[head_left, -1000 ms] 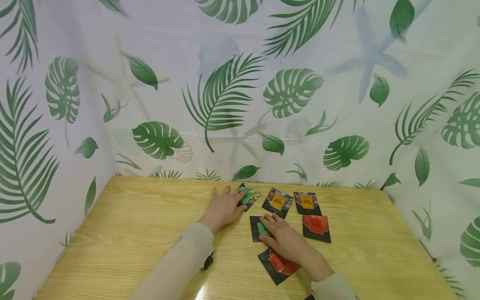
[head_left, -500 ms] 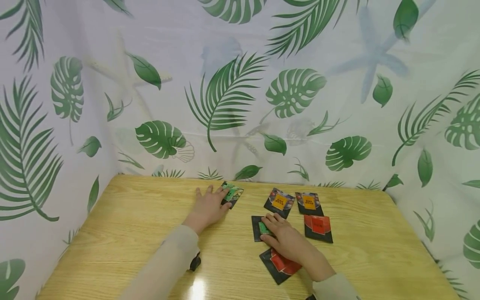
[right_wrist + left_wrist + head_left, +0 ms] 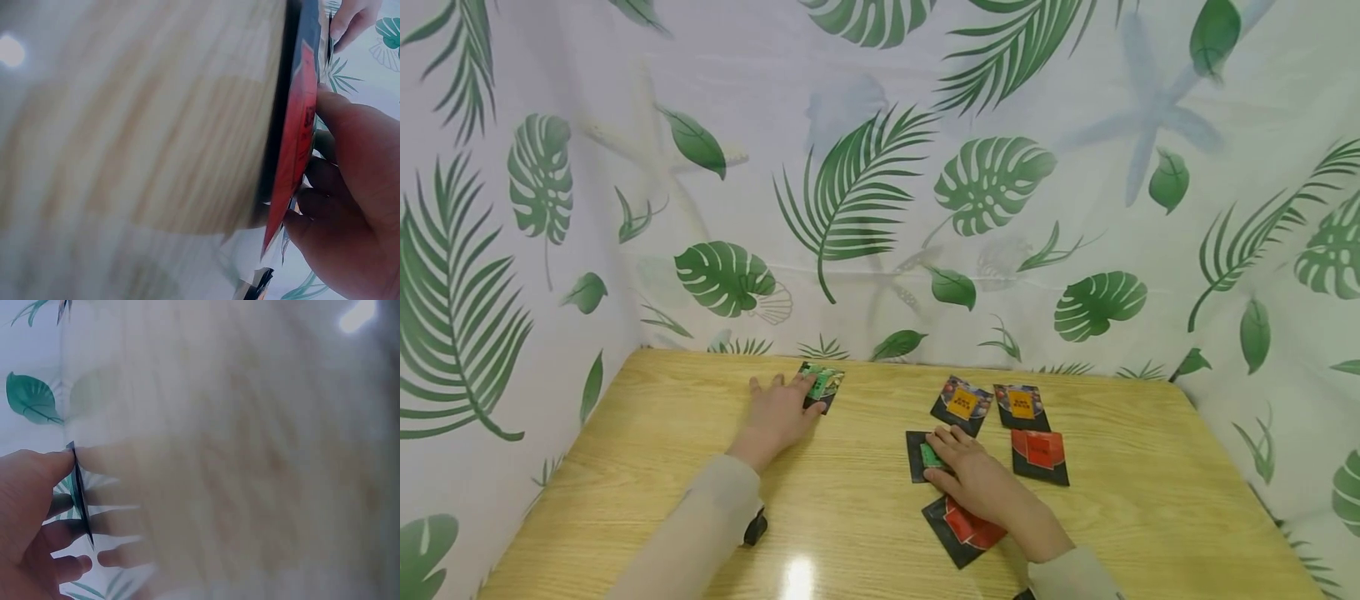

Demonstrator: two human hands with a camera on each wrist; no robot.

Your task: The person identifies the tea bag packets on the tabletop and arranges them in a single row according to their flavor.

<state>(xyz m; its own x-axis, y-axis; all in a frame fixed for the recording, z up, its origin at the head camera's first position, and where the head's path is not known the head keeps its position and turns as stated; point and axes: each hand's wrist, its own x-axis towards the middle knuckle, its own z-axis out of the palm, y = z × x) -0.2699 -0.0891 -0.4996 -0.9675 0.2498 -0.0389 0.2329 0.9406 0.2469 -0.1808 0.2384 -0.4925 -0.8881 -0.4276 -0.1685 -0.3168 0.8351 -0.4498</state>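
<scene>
Toward the back left of the table, my left hand (image 3: pixel 778 414) lies on a small flat packet with a green label (image 3: pixel 824 383), fingers spread. In the left wrist view this packet shows edge-on as a thin dark strip (image 3: pixel 80 494) under the thumb and fingertips. My right hand (image 3: pixel 979 477) rests over another black packet with a green label (image 3: pixel 916 461), partly hiding it. Its wrist overlaps a black-and-red packet (image 3: pixel 951 537) just in front. That red packet (image 3: pixel 297 131) stands out large before the hand in the right wrist view.
Two packets with orange labels, a left one (image 3: pixel 961 405) and a right one (image 3: pixel 1021 406), lie behind the right hand. A red packet (image 3: pixel 1040 455) lies to its right. The wooden table (image 3: pixel 625 467) meets a leaf-patterned cloth (image 3: pixel 865 208) at the back and sides.
My left hand has slid left across the table, and the green-labelled packet under it has moved along. The right hand and the other packets have stayed in place.
</scene>
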